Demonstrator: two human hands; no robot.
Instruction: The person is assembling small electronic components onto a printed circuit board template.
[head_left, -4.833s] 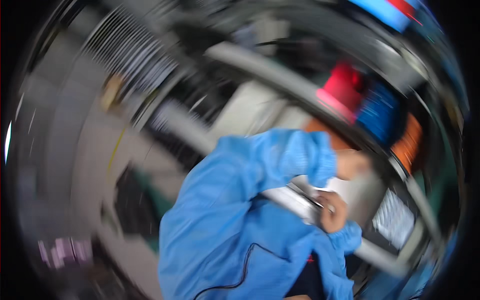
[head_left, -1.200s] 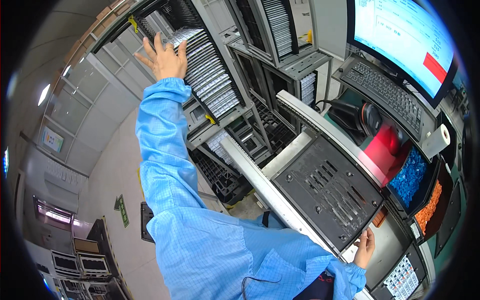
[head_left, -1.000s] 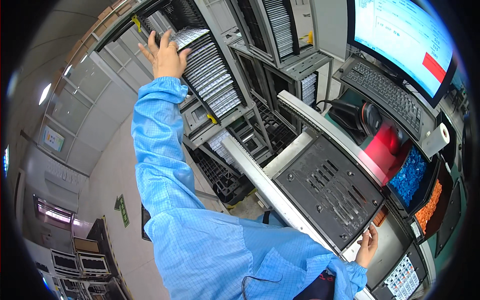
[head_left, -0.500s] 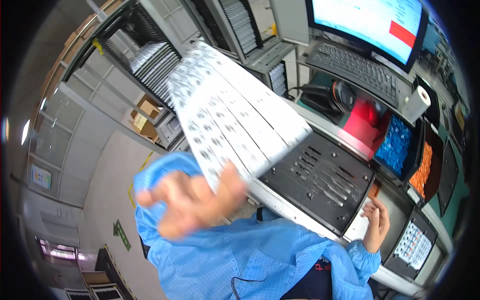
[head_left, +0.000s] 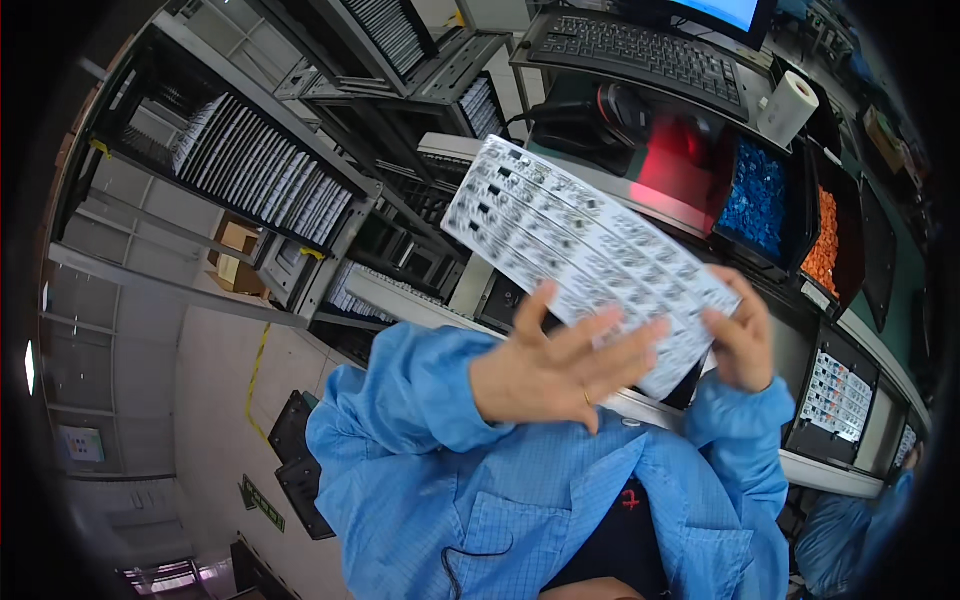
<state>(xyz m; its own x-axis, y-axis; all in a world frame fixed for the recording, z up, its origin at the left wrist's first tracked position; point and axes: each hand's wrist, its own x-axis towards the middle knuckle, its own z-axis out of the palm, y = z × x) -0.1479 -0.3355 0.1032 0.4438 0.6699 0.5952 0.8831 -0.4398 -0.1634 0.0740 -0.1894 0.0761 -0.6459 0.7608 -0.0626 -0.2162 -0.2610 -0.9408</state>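
A long white circuit-board panel (head_left: 575, 235) with rows of small dark parts is tilted in front of my chest, over the bench edge. My left hand (head_left: 555, 365) holds its near lower edge with the fingers spread against the panel and the thumb up. My right hand (head_left: 740, 335) grips the panel's right end. Both arms are in blue smock sleeves. The panel's underside is hidden.
A metal rack (head_left: 250, 165) with several upright white panels stands at the left. On the bench are a keyboard (head_left: 640, 50), a paper roll (head_left: 787, 105), a blue parts bin (head_left: 755, 195), an orange parts bin (head_left: 822, 240) and a small-parts tray (head_left: 836, 395). Another person's blue sleeve (head_left: 840, 540) shows at lower right.
My left arm came down from the rack with the white panel, bringing it to my chest. My right hand left the bench edge and took hold of the panel's right end.
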